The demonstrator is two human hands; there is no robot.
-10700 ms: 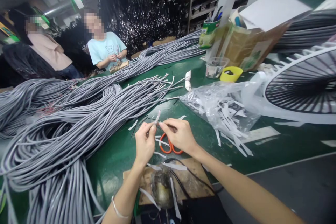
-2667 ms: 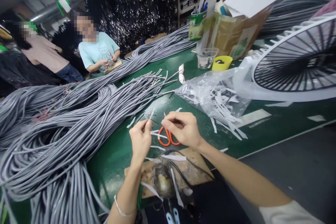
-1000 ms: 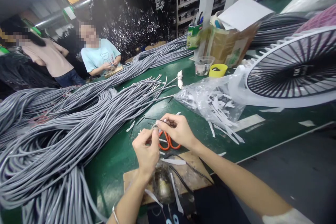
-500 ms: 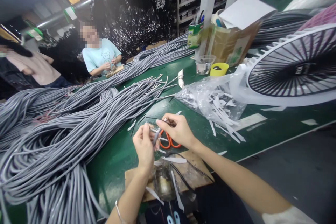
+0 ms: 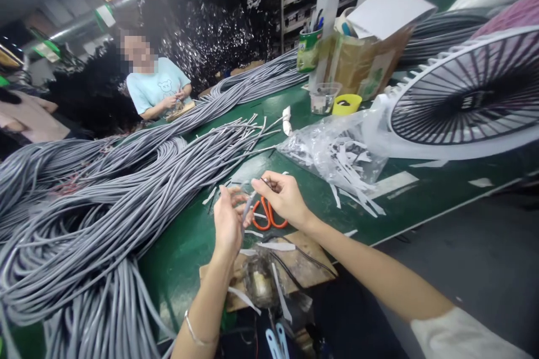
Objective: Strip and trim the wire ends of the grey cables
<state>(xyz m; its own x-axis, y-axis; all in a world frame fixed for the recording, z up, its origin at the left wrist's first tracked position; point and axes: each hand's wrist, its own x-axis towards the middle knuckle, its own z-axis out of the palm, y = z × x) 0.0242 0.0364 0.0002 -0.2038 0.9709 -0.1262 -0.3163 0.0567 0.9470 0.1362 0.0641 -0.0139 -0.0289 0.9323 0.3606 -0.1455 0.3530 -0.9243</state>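
Grey cable (image 5: 249, 206) slants between the person's two hands above the green table (image 5: 181, 269), just beyond a wooden board (image 5: 314, 261). Its upper end meets the right hand (image 5: 281, 195), whose thumb and forefinger are pinched together on it, the other fingers curled in. The left hand (image 5: 228, 219) is loosely open, fingers spread, with the cable's lower part lying against them; how firmly it is held there, I cannot tell. Orange-handled scissors (image 5: 270, 214) lie on the table beneath the right hand. Thick bundles of grey cables (image 5: 126, 196) cover the left side of the table, their cut ends pointing toward a clear plastic bag (image 5: 324, 143) with white strips (image 5: 351, 160) spilling from it. Beside that bag stands a white fan (image 5: 415, 146). Across the cable bundles, a person in a light blue shirt (image 5: 154, 87) holds both hands together in front.
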